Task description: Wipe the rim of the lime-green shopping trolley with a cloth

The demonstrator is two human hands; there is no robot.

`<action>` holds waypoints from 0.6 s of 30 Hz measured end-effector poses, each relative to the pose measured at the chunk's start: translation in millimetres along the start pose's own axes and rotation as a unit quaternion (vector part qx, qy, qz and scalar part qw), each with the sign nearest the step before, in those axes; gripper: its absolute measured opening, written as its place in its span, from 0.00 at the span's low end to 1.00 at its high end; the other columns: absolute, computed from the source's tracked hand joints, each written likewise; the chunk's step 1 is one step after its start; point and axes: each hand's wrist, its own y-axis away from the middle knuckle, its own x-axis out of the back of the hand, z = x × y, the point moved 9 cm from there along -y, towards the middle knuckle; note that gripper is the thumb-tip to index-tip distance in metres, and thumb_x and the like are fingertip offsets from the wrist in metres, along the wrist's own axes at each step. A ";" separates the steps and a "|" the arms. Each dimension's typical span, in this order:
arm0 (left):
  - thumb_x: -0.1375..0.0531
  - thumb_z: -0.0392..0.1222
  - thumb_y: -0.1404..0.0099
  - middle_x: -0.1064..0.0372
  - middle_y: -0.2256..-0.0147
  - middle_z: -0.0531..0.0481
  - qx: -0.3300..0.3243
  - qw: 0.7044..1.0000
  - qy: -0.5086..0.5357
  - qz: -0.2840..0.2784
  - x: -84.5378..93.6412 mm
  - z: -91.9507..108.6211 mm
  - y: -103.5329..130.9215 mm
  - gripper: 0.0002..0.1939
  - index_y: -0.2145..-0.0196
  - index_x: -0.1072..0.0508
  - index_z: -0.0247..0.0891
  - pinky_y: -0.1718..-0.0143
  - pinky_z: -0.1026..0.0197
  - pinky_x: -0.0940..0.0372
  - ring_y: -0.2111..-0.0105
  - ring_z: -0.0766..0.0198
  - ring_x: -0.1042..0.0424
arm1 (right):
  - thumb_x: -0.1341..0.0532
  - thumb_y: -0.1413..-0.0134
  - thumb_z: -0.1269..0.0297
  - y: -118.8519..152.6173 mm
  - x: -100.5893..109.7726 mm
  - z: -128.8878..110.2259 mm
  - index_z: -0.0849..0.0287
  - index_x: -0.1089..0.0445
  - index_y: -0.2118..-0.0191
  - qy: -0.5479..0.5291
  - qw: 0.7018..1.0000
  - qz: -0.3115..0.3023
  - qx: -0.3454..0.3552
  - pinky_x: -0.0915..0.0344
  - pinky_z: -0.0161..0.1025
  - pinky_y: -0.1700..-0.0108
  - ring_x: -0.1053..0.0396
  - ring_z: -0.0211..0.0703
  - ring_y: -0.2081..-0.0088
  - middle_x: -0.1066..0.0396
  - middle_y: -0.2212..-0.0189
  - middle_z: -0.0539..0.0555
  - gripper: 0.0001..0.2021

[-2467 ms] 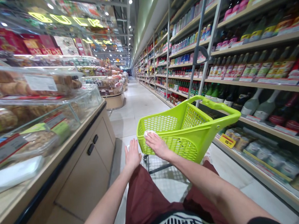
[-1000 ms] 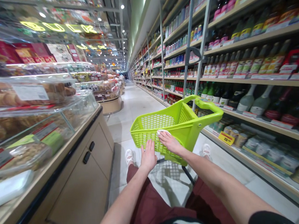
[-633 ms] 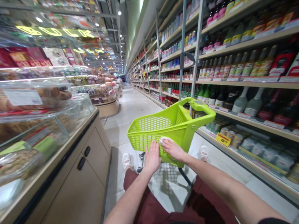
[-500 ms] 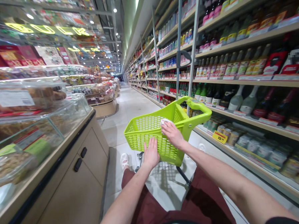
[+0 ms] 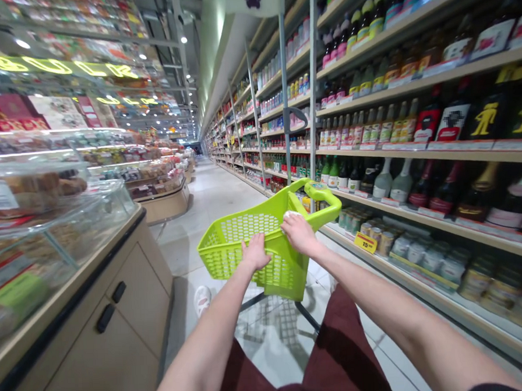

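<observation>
A lime-green plastic shopping cart (image 5: 287, 276) with perforated basket walls stands close in front of me, its handle (image 5: 329, 206) pointing right. My left hand (image 5: 256, 253) is at the basket's near rim, fingers laid over the edge and thumb outside against the wall. Closed around a crumpled white wipe (image 5: 292, 214), my right hand (image 5: 300, 235) presses at the rim closer to the handle. Most of the wipe is hidden under the fingers.
Shelves of bottles (image 5: 387, 180) and cans (image 5: 422, 257) line the right side, with a yellow price tag (image 5: 365, 243) low down. A wooden food display counter (image 5: 130, 295) stands on the left. The tiled aisle (image 5: 217, 192) runs ahead between them.
My left hand has moved up from the basket's side wall to its rim. My right hand has shifted slightly along the rim with the wipe. The view has turned somewhat right.
</observation>
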 end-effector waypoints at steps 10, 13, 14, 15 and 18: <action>0.46 0.39 0.47 0.51 0.42 0.42 -0.038 0.998 0.000 0.057 11.0 7.0 32.7 0.33 0.43 0.50 0.37 0.42 0.40 0.65 0.41 0.54 0.54 | 0.47 0.48 0.68 16.9 39.0 52.0 0.60 0.33 0.57 0.006 0.994 0.013 -0.109 0.47 0.46 0.52 0.39 0.49 0.55 0.34 0.58 0.59 0.12; 0.47 0.41 0.45 0.55 0.41 0.43 -0.045 0.992 0.063 0.097 27.9 24.4 36.5 0.34 0.42 0.53 0.37 0.42 0.43 0.64 0.40 0.56 0.57 | 0.48 0.50 0.70 14.0 29.6 26.0 0.61 0.36 0.52 -0.039 0.996 -0.005 -0.083 0.45 0.44 0.52 0.39 0.48 0.55 0.34 0.56 0.59 0.17; 0.48 0.42 0.44 0.57 0.40 0.44 -0.058 0.988 0.091 0.113 37.0 33.7 36.7 0.34 0.41 0.55 0.37 0.41 0.44 0.63 0.40 0.56 0.58 | 0.48 0.51 0.71 12.4 25.1 14.4 0.62 0.39 0.49 -0.060 0.996 -0.005 -0.067 0.45 0.43 0.52 0.39 0.48 0.54 0.35 0.54 0.60 0.20; 0.48 0.42 0.44 0.58 0.40 0.45 -0.074 0.982 0.119 0.128 46.9 43.3 36.5 0.34 0.41 0.56 0.37 0.41 0.46 0.63 0.40 0.57 0.58 | 0.48 0.52 0.72 11.1 21.0 3.8 0.64 0.43 0.46 -0.084 0.995 -0.002 -0.053 0.45 0.43 0.51 0.40 0.47 0.52 0.37 0.52 0.61 0.24; 0.51 0.42 0.42 0.59 0.39 0.46 -0.078 0.964 0.205 0.147 70.9 61.4 31.9 0.32 0.41 0.56 0.36 0.41 0.49 0.61 0.40 0.59 0.58 | 0.47 0.55 0.73 11.7 17.4 -13.2 0.67 0.54 0.41 -0.150 0.988 0.024 -0.024 0.45 0.44 0.49 0.44 0.48 0.48 0.44 0.47 0.64 0.32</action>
